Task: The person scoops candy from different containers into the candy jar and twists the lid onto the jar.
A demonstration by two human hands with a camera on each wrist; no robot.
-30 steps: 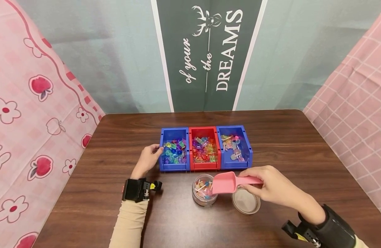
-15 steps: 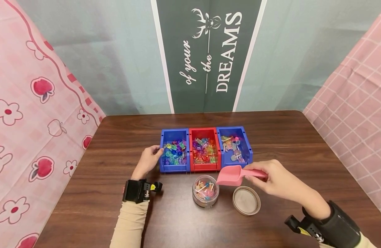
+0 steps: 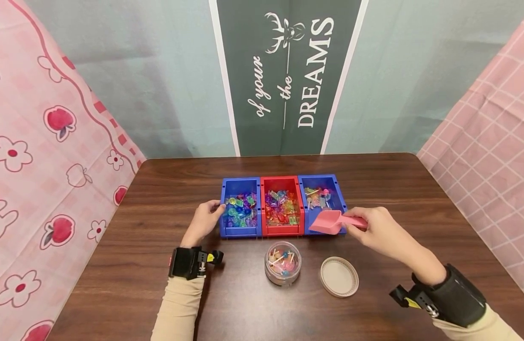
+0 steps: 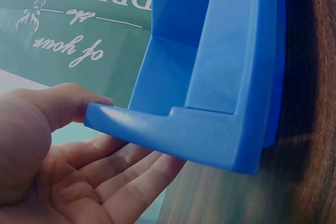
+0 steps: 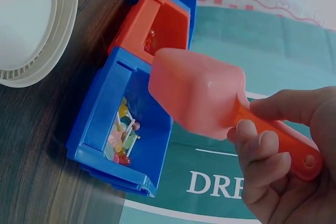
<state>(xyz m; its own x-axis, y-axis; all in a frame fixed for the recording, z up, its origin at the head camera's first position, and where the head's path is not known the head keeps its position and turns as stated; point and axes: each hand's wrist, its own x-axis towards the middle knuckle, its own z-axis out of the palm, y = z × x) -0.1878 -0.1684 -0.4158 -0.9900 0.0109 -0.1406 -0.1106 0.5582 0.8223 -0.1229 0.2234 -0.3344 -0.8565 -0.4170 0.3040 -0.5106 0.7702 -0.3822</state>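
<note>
My right hand [image 3: 377, 235] grips the handle of a pink scoop [image 3: 328, 221], whose blade is over the front of the right blue bin [image 3: 341, 201]. In the right wrist view the scoop [image 5: 197, 90] shows its underside, so what is in it is hidden. Lollipop-like pieces [image 5: 124, 135] lie in that bin. At the left, my left hand [image 3: 203, 221] pinches the side wall of the left blue bin [image 3: 240, 232], thumb on the rim and fingers outside. A round clear jar [image 3: 283, 279] holding small lollipops stands uncovered before the bins.
Between the blue bins sits a red bin [image 3: 282, 230] with colourful translucent pieces. A round pale lid [image 3: 339, 277] lies right of the jar on the brown wooden table [image 3: 244, 312]. Printed cloths [image 3: 159, 85] hang behind and at both sides.
My right hand has carried the scoop from over the jar, up and to the right, to the right blue bin. My left hand stays on the left bin.
</note>
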